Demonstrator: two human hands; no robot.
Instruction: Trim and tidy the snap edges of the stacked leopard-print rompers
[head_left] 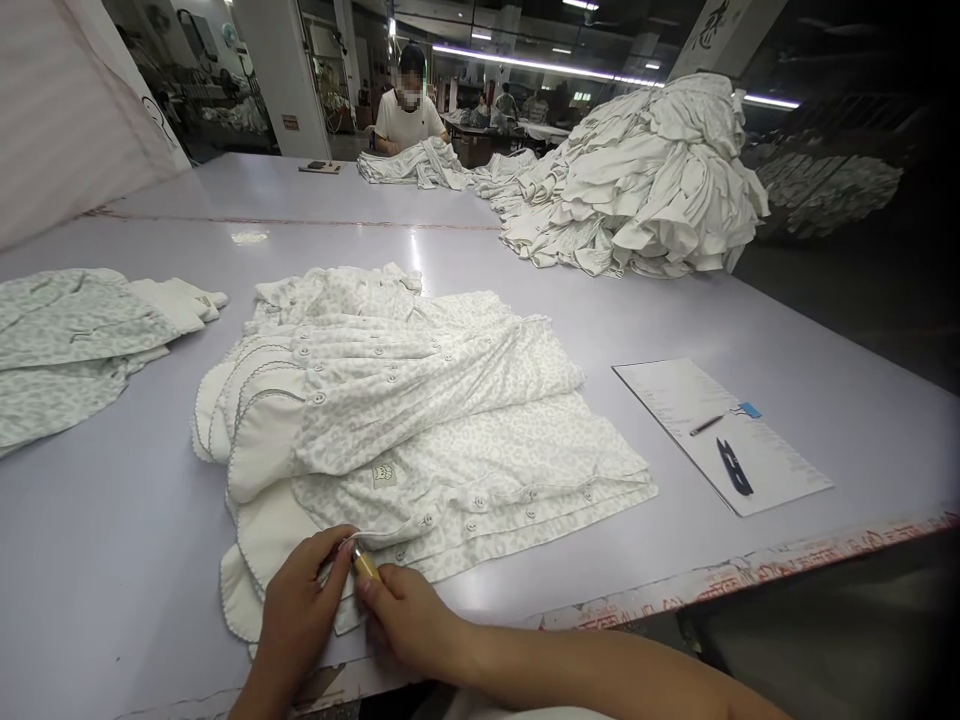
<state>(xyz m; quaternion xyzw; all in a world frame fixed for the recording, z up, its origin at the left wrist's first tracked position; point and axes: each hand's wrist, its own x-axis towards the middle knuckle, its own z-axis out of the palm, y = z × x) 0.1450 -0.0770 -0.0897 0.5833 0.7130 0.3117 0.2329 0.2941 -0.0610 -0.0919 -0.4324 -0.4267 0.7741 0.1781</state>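
A white garment with a pale grey spotted print (pixel 480 460) lies on the table, the uppermost of several overlapping ones with cream scalloped collars (pixel 262 445). My left hand (pixel 307 590) pinches the buttoned edge of the top garment near its collar. In my right hand (pixel 412 610) is a small tool with a yellow wooden handle and a metal collar (pixel 365 563). Its tip meets the fabric edge at my left fingertips, where the fingers hide it. Round snaps run along the placket, and a small square label (pixel 384 474) sits on the cloth.
Right of the garments lies a clipboard with papers (pixel 675 390), bearing a pen (pixel 706 425) and black thread snips (pixel 733 467). A large garment heap (pixel 660 190) stands at the back right, and more garments (pixel 75 340) lie left. Across the table is a person (pixel 409 115) in white.
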